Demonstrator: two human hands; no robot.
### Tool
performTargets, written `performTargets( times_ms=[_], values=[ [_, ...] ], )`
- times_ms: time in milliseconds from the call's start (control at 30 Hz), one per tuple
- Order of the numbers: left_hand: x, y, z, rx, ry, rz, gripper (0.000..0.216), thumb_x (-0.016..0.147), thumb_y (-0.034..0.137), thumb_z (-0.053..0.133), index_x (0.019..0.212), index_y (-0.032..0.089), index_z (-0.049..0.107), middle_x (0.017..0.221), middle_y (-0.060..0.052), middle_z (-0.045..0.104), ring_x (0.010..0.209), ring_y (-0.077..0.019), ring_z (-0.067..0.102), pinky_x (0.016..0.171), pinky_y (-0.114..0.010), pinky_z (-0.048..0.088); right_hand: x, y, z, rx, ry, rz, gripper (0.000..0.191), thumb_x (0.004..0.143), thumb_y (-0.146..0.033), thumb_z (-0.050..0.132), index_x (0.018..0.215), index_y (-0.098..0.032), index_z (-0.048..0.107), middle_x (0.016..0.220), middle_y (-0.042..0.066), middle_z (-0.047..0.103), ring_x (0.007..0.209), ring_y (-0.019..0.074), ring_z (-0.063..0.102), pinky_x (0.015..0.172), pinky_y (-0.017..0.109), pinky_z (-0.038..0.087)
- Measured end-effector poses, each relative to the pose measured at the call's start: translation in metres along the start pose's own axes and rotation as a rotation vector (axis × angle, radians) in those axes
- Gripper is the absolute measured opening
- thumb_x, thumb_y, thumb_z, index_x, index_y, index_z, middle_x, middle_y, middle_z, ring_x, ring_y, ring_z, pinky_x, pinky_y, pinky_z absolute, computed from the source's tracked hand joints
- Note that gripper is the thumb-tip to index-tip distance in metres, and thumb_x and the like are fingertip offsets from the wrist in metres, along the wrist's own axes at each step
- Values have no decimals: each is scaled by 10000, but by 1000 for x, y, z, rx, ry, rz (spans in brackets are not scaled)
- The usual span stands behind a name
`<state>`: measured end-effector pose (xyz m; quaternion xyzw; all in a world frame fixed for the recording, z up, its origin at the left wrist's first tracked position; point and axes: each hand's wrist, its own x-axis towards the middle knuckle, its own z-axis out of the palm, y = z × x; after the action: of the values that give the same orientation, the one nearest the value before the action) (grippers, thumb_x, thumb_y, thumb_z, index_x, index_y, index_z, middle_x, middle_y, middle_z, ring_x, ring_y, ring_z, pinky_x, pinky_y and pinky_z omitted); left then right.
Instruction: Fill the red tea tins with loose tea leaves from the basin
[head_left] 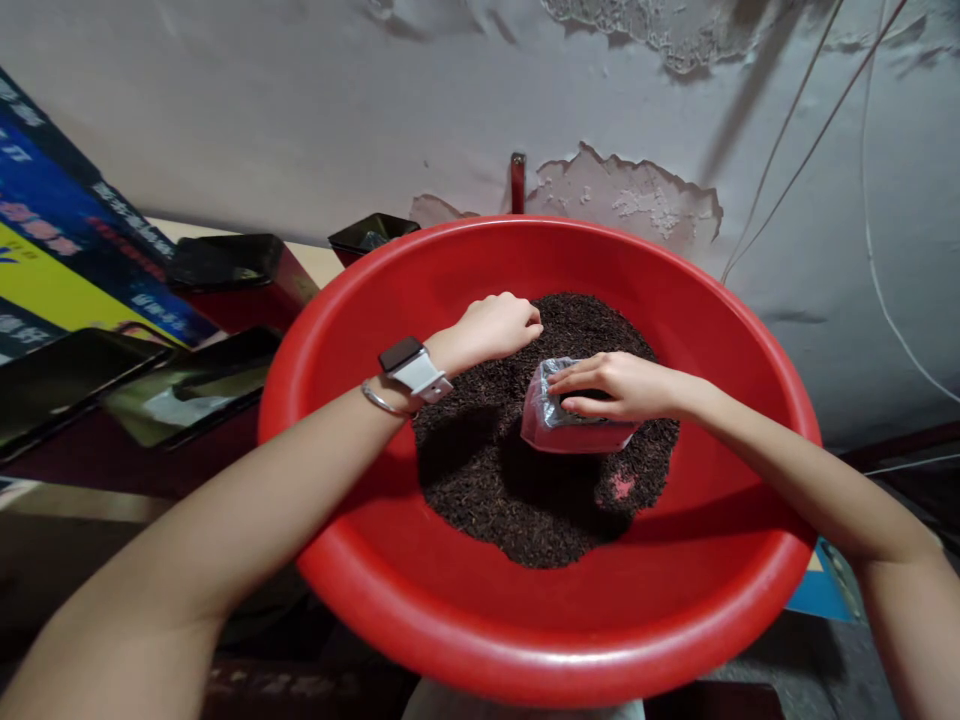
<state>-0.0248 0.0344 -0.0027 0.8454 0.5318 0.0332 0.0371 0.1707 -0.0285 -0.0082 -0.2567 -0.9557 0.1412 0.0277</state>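
A wide red basin holds a bed of loose, dark, dried leaf-like bits, perhaps tea. My left hand, with a watch and a bangle at the wrist, hovers over the back left of this heap. Its fingers are curled in, and anything inside them is hidden. My right hand grips a small reddish box lined with clear plastic, its fingers lying across the plastic at the open top. Below the box a small pink patch shows among the dark bits.
Left of the basin stand several dark-rimmed open boxes, some with plastic inside. A blue and yellow printed board leans behind them. At the back is a wall with peeling paint, and thin cords hang at the right.
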Motion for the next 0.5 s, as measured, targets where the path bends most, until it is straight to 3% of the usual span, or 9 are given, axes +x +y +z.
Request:
performTargets(
  times_ms=[67, 167, 333, 500],
  values=[
    [0, 1, -2, -1, -3, -8, 398, 902, 372, 396, 1119, 237, 702, 1123, -86, 695, 976, -256, 642, 800, -334, 487, -4, 0, -9, 5, -24, 54, 371, 976, -342, 409, 1077, -130, 697, 1050, 116, 712, 945, 189, 656, 859, 322, 467],
    [-1, 2, -4, -13, 3, 2, 387, 906, 370, 403, 1112, 238, 703, 1118, -76, 697, 970, -244, 641, 796, -319, 479, -10, 3, -23, 18, -8, 109, 376, 968, -366, 425, 937, -132, 717, 858, 85, 718, 741, 149, 630, 735, 276, 446],
    [-1, 3, -2, -119, -73, 99, 387, 899, 443, 447, 1108, 238, 700, 1100, -54, 709, 944, -210, 642, 791, -276, 457, -17, 24, -32, -1, 222, 242, 366, 944, -376, 435, 923, -128, 704, 852, 74, 698, 727, 138, 589, 703, 254, 405],
    [-1, 7, 9, -131, -166, 184, 418, 813, 468, 584, 1143, 227, 674, 1090, -63, 708, 937, -221, 643, 753, -275, 455, -23, 53, -28, -66, 284, 409, 350, 903, -377, 462, 861, -120, 696, 723, 48, 645, 622, 117, 511, 638, 250, 359]
  ],
)
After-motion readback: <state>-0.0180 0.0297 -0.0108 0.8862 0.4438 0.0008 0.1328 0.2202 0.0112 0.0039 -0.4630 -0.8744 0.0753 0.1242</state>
